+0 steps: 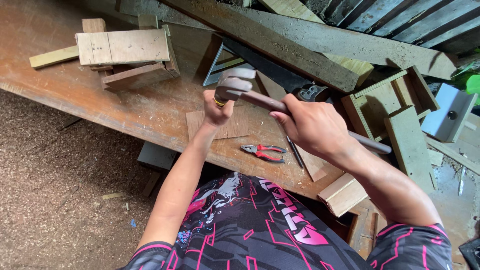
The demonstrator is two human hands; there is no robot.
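My right hand [312, 125] grips the handle of a hammer [260, 100], whose blurred metal head [235, 82] hangs above the workbench. My left hand [217, 110] is closed, pinched on something small just under the hammer head; what it holds is hidden. Below both hands lies a thin square plywood piece [235, 127] on the wooden workbench [125, 107]. Red-handled pliers [262, 151] and a dark pencil-like tool [296, 152] lie near the bench's front edge.
A stack of wood blocks [125, 55] sits at the left of the bench. Long planks [300, 40] cross the back, a metal square [222, 62] lies beneath them. An open wooden box [387, 97] and a white box [450, 112] stand at right. Sawdust covers the floor [55, 185].
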